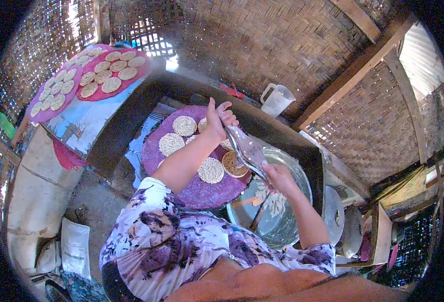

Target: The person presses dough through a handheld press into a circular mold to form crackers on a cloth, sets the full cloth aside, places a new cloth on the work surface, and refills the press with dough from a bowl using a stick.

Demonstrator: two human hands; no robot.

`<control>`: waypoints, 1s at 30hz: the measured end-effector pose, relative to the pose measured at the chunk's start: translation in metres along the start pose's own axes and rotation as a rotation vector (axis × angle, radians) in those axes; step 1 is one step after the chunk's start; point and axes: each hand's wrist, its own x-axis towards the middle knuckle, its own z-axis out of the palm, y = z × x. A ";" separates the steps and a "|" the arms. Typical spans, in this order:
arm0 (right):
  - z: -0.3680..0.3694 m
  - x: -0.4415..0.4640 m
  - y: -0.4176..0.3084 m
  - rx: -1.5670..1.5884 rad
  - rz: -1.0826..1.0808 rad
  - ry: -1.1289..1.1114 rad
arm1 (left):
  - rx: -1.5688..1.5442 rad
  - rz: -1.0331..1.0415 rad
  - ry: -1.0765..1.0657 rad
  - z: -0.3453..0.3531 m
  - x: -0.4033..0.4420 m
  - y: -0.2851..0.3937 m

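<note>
Purple mat (pixel 227 191), left arm (pixel 189 156) across pale discs (pixel 211 170) — basin (pixel 305 177) beside, jug (pixel 278 101) behind

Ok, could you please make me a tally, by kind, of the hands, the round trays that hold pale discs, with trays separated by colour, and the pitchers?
Hands: 2, the left hand and the right hand
Purple trays: 3
Red tray: 1
Pitcher: 1
Total: 7

Translucent pitcher (pixel 278 100), woven wall (pixel 262 45), printed sack (pixel 75 249)
</note>
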 end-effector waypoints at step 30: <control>0.003 -0.035 -0.025 0.566 -0.156 0.152 | 1.797 0.395 -0.740 0.052 -0.069 -0.027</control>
